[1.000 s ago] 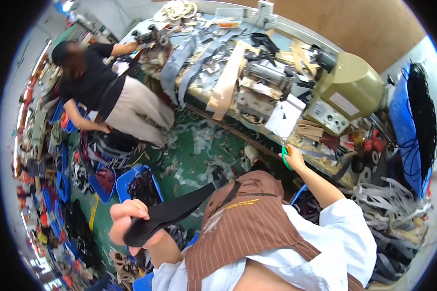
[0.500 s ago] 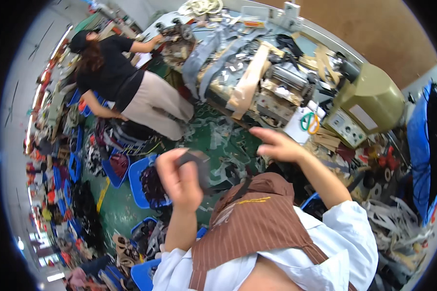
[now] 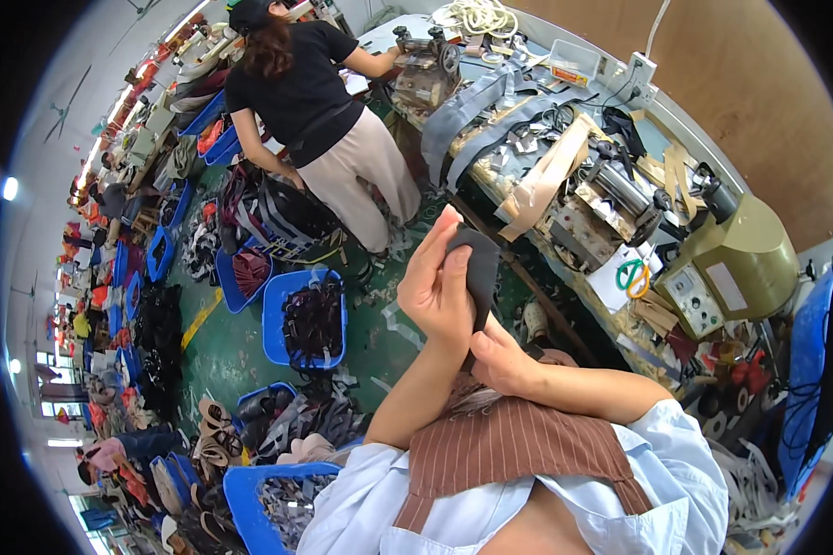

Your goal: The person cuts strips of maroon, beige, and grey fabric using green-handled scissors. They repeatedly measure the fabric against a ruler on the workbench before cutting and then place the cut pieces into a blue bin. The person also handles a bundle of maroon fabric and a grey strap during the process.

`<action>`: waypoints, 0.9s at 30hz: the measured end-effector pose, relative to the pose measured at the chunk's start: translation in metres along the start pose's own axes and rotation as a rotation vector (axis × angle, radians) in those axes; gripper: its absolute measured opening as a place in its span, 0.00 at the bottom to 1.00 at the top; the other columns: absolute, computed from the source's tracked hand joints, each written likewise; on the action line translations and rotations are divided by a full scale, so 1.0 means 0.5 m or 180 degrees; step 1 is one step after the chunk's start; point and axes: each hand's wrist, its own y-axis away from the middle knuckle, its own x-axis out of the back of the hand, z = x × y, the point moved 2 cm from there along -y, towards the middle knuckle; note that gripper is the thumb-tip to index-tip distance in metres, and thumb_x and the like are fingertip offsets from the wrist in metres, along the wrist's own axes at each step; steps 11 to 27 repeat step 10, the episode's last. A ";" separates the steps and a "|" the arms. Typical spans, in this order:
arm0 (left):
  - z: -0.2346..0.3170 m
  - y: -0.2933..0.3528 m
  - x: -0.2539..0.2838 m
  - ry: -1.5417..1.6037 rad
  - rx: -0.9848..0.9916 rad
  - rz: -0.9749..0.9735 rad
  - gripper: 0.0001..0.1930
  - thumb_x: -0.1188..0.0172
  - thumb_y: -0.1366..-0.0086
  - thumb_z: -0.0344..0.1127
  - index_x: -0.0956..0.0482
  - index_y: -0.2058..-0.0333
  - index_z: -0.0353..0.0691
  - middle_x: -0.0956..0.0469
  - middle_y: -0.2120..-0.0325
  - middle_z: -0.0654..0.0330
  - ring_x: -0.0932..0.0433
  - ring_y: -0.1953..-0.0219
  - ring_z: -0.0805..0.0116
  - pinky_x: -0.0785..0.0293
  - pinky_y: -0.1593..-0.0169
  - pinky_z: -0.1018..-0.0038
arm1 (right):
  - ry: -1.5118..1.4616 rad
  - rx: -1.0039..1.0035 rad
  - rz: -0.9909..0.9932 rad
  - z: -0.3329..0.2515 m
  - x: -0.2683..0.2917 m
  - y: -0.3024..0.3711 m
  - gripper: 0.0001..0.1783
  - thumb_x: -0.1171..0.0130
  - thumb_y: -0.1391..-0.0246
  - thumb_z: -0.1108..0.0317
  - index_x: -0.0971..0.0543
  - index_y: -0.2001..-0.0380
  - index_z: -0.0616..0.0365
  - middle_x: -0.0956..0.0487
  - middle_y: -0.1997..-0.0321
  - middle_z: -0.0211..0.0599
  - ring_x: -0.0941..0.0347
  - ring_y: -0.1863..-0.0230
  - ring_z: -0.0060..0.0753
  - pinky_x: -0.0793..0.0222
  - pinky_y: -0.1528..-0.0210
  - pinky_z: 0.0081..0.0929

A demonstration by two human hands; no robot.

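At frame centre the dark leather strip [image 3: 477,268] stands upright, pinched by the left hand [image 3: 438,291] fingers, the right hand [image 3: 504,361] gripping its lower end

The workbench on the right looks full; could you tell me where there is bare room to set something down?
Barely any: the workbench is crowded with grey straps, tan strips and machines. Only the white sheet by the green scissors shows a bare patch. Green floor beside the blue bin is open.
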 end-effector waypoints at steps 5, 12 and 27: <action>-0.001 -0.003 0.022 -0.0225 0.0158 0.0247 0.13 0.50 0.34 0.29 0.26 0.54 0.27 0.25 0.54 0.47 0.25 0.53 0.64 0.28 0.50 0.73 | 0.0138 0.0081 0.0131 0.013 -0.022 -0.011 0.53 0.43 0.46 0.50 0.67 0.33 0.57 0.62 0.29 0.40 0.67 0.29 0.33 0.68 0.31 0.34; -0.034 0.021 0.061 -0.0626 -0.0065 0.0506 0.17 0.48 0.34 0.33 0.28 0.50 0.29 0.25 0.55 0.51 0.25 0.53 0.66 0.29 0.49 0.75 | -0.0030 -0.0346 0.0624 0.040 -0.010 -0.014 0.53 0.41 0.47 0.50 0.64 0.33 0.58 0.62 0.28 0.36 0.68 0.29 0.33 0.70 0.31 0.34; -0.034 0.021 0.061 -0.0626 -0.0065 0.0506 0.17 0.48 0.34 0.33 0.28 0.50 0.29 0.25 0.55 0.51 0.25 0.53 0.66 0.29 0.49 0.75 | -0.0030 -0.0346 0.0624 0.040 -0.010 -0.014 0.53 0.41 0.47 0.50 0.64 0.33 0.58 0.62 0.28 0.36 0.68 0.29 0.33 0.70 0.31 0.34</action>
